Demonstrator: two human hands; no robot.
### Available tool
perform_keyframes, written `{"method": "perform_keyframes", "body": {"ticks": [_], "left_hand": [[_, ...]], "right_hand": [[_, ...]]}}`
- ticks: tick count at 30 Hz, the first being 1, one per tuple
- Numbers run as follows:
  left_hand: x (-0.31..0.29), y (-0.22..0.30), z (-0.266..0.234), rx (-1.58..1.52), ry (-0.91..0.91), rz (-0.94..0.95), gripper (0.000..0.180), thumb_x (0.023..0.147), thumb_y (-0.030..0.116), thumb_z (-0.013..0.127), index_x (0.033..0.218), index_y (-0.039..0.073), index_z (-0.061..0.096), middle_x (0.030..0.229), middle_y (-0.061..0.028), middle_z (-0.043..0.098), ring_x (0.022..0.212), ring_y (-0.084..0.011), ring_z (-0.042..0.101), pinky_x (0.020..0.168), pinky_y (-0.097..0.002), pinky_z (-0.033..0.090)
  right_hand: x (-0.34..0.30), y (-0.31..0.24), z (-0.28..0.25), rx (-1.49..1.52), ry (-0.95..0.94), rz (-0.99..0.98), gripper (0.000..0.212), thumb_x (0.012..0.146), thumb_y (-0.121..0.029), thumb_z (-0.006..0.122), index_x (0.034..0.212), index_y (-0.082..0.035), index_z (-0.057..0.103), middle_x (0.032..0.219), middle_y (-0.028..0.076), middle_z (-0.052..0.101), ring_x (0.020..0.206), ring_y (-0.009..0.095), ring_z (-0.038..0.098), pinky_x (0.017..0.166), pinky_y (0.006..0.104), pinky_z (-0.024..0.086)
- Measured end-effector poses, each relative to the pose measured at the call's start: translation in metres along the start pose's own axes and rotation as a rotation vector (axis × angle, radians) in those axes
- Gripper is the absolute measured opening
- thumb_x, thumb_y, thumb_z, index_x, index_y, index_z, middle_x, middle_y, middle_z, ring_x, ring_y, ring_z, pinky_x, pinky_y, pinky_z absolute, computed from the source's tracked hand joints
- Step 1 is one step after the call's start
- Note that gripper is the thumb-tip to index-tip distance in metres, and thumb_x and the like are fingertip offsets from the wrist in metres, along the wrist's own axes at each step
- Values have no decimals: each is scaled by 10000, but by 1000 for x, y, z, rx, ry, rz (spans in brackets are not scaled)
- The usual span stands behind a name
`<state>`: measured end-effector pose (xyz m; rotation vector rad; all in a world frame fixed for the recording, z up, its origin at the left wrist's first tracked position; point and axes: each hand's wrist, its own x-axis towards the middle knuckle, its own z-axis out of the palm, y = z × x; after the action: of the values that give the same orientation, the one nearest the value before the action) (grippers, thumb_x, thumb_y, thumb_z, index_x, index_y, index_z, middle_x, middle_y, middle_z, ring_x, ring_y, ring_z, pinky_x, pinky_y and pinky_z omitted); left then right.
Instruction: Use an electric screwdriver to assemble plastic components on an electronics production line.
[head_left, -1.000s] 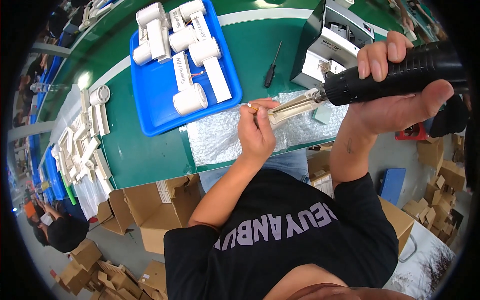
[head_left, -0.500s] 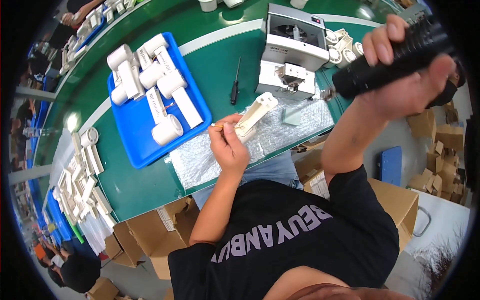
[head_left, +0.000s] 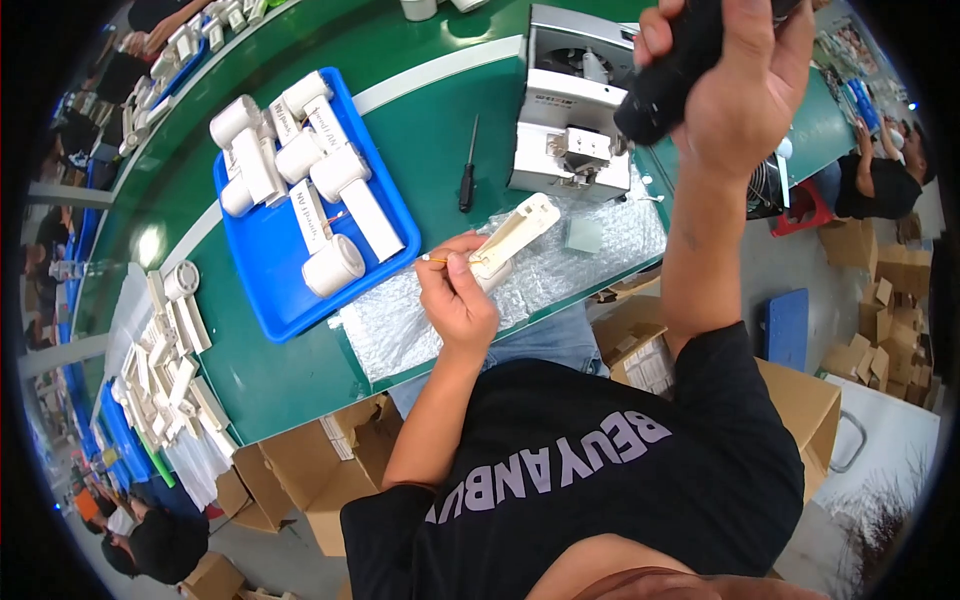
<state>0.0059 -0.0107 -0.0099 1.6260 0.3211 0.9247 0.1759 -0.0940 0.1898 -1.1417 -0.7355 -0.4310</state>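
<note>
My left hand (head_left: 460,300) is closed around the near end of a cream plastic housing (head_left: 520,232), long and hollow. A thin yellow wire (head_left: 437,261) with a pale end sticks out by its fingertips. Raised at the right, my right hand (head_left: 745,105) grips a black electric screwdriver (head_left: 665,90). The screwdriver's tip points down beside the metal block on the front of a grey-white screw feeder (head_left: 565,110); whether they touch I cannot tell. Clear bubble wrap (head_left: 400,325) lies beneath the housing.
A blue tray (head_left: 277,317) of white cylinder-ended fan units stands at the left. A hand screwdriver (head_left: 467,175) lies between tray and feeder. Loose cream parts (head_left: 170,370) are heaped far left. Cardboard boxes (head_left: 325,480) stand under the table's edge. Other people work farther off.
My right hand has swung the electric screwdriver up and left, bringing its tip to the screw feeder's front. My left hand and the housing have hardly moved.
</note>
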Motion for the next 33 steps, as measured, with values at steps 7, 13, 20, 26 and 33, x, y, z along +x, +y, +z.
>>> {"method": "perform_keyframes", "body": {"ticks": [7, 13, 20, 26, 33], "left_hand": [[3, 2, 3, 9, 30, 31, 117, 1009, 94, 401, 957, -8, 426, 947, -175, 667, 927, -295, 658, 857, -385, 506], [2, -3, 4, -27, 23, 56, 103, 1006, 81, 400, 943, 2, 413, 940, -171, 665, 883, -287, 651, 856, -394, 515], [2, -5, 2, -17, 21, 77, 101, 1007, 75, 394, 942, 1, 414, 942, -171, 663, 863, -279, 649, 838, -387, 517], [2, -2, 2, -4, 29, 68, 97, 1004, 64, 394, 937, -1, 422, 930, -169, 658, 851, -280, 646, 824, -381, 518], [3, -4, 3, -22, 31, 67, 97, 1005, 62, 392, 945, -3, 430, 923, -167, 657, 858, -287, 649, 811, -375, 513]], "right_hand": [[-18, -10, -43, 799, -438, 271, 680, 897, -630, 525, 1303, -100, 397, 1021, 133, 516, 704, 168, 524, 640, 312, 449], [-29, -2, -29, 630, -345, 132, 728, 855, -688, 536, 1289, -116, 416, 1024, 138, 510, 746, 175, 537, 653, 306, 449], [-32, 4, -29, 627, -420, 162, 716, 851, -691, 542, 1277, -127, 426, 1009, 133, 510, 740, 168, 541, 641, 298, 458], [-34, 8, -34, 619, -475, 180, 706, 848, -694, 547, 1267, -137, 434, 996, 128, 510, 734, 161, 544, 632, 291, 465], [-37, 21, -34, 665, -480, 167, 713, 860, -683, 542, 1188, -55, 469, 980, 115, 510, 726, 157, 547, 625, 297, 472]]}}
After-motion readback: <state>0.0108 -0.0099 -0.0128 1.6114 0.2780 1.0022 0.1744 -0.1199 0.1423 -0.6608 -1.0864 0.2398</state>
